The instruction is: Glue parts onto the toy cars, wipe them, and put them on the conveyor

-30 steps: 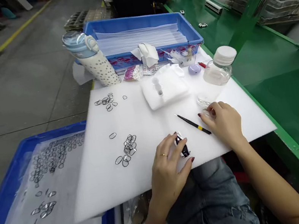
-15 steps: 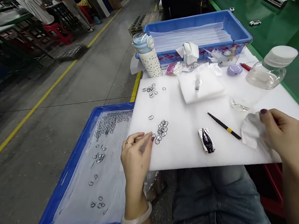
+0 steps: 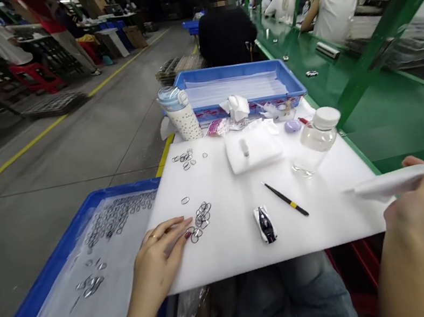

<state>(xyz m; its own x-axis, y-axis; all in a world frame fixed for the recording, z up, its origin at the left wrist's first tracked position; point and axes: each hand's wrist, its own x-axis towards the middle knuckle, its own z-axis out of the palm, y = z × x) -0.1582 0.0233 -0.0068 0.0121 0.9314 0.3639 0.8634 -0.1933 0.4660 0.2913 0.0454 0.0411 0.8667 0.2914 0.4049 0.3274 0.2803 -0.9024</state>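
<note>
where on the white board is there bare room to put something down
Bare patches: between the rings and the toy car, and right of the tweezers below the bottle. The far edge by the cloth is crowded.

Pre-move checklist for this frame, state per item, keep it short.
1. Left hand on the foam sheet, fingertips at the cluster of rings: ok.
2. Left hand gripping a ring: cannot tell, fingers lie flat.
3. Right hand pinching the white wipe, held out over the green bench: ok.
4. Toy car free on the sheet, touched by neither hand: ok.
5. Tweezers lying loose beside the car: ok.
6. Clear bottle upright: not ok, it leans, cap on.
</note>
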